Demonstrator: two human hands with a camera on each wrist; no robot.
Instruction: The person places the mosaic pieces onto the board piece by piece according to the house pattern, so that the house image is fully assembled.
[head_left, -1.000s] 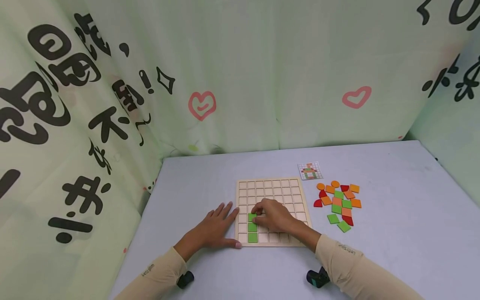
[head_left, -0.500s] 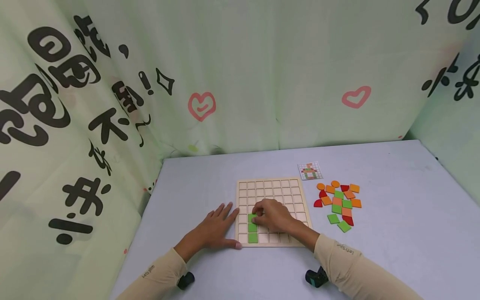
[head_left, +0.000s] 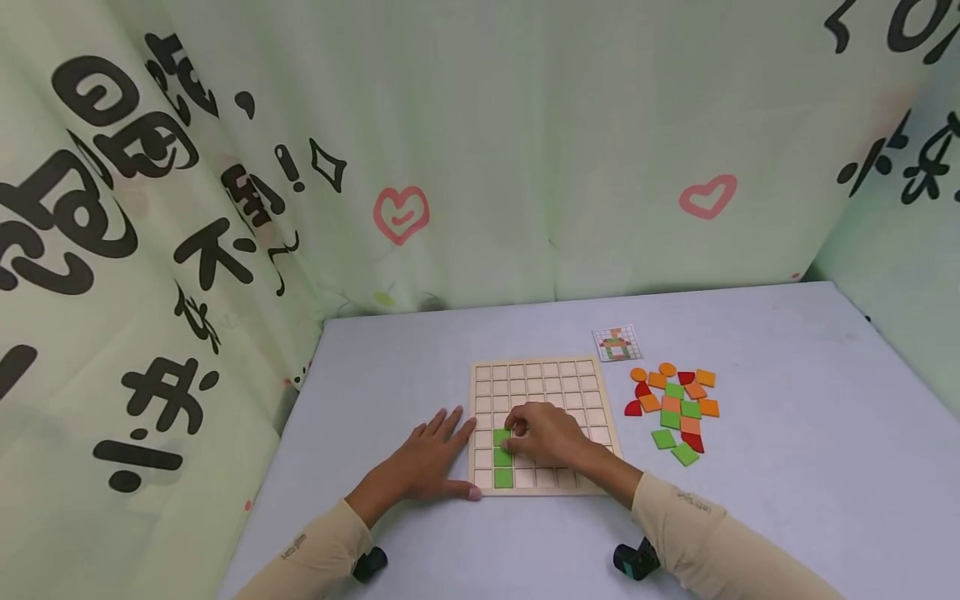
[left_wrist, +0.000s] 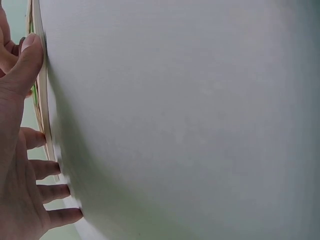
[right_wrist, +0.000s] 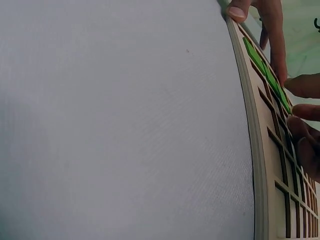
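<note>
A wooden grid board point(head_left: 547, 387) lies on the table. Green square tiles fill a stack of its lower left cells: a near one point(head_left: 503, 478), one above it point(head_left: 502, 457), and a third, farther green tile point(head_left: 500, 438). My right hand point(head_left: 551, 435) reaches over the board, thumb and index finger curled at the two ends of this third tile. The right wrist view shows fingertips point(right_wrist: 302, 111) touching the green tile. My left hand point(head_left: 426, 461) lies spread beside the board, thumb at its near left corner and index finger at its left edge.
Right of the board lie loose tiles: green squares point(head_left: 686, 454), orange squares point(head_left: 708, 407), orange circles point(head_left: 667, 369) and red quarter-rounds point(head_left: 633, 408). A small pattern card point(head_left: 618, 343) lies behind the board. Curtains point(head_left: 480, 242) hang around the table.
Both hands keep their places at the board and the tiles stay put. The head view has shifted slightly.
</note>
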